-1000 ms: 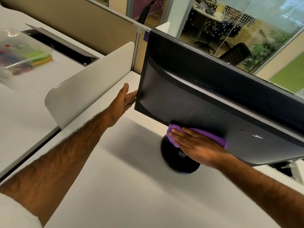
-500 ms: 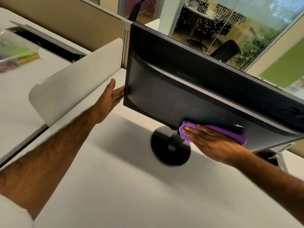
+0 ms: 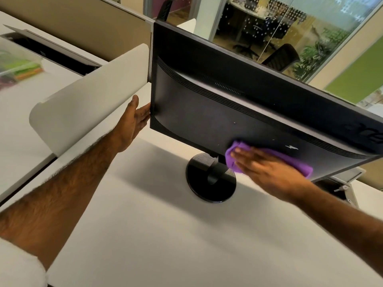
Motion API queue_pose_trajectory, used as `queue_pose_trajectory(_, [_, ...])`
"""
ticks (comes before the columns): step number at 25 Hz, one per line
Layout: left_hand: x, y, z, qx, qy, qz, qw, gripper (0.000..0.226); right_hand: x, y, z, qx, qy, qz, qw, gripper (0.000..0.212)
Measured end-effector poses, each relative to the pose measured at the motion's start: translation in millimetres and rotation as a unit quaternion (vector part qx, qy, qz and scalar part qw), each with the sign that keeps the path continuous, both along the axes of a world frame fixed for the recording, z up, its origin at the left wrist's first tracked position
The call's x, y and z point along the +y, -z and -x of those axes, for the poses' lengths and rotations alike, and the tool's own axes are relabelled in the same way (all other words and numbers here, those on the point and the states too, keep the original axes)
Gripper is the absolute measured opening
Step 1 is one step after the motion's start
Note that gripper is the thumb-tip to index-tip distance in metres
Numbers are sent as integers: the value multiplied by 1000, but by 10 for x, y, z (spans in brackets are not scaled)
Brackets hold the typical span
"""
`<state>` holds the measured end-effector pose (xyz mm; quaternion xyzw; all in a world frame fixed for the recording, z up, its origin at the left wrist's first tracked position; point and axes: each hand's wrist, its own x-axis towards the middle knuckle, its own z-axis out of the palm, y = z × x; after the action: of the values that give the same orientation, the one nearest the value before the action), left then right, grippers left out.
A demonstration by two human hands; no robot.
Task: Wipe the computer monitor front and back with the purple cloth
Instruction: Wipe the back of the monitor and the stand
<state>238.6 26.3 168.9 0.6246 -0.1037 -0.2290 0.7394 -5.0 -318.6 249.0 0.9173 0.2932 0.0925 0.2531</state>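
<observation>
The black computer monitor (image 3: 217, 100) stands on a round black base (image 3: 211, 181) with its back turned to me. My right hand (image 3: 269, 172) lies flat on the purple cloth (image 3: 294, 162), pressing it against the lower back panel near the bottom edge. The cloth shows at my fingertips and past my knuckles. At the monitor's left edge, my left hand (image 3: 134, 121) grips the frame, thumb up; its fingertips are hidden behind the edge. The screen side is out of sight.
The monitor sits on a white desk (image 3: 165, 235). A white curved divider panel (image 3: 87, 96) stands left of my left hand. A clear box with coloured items (image 3: 18, 67) rests on the neighbouring desk. A cable tray flap (image 3: 342, 183) is open at right.
My right hand has slid the purple cloth rightward along the monitor's lower back. My left hand stays on the monitor's left edge.
</observation>
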Motion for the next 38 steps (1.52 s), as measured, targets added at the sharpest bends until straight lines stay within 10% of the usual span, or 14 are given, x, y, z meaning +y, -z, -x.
queue_pose_trajectory(5, [8,50,16,-3,-12,6,1000,74,578,1053,88,168,174,-100,965,135])
queue_pose_trajectory(13, [-4,2,-8,-5,-1,-21,1000,73,1204,1934,-292,130,282,-319,895,79])
queue_pose_trajectory(24, [8,-40,6,10,1,-32,999,75,591,2082,421,155,278,-348,882,93])
queue_pose_trajectory(31, [-9,-68,41,10,-6,-41,999,75,276,1967,338,40,482,-445,754,62])
queue_pose_trajectory(38, [-42,-65,39,8,-15,-64,998,76,547,1994,268,77,492,-457,738,82])
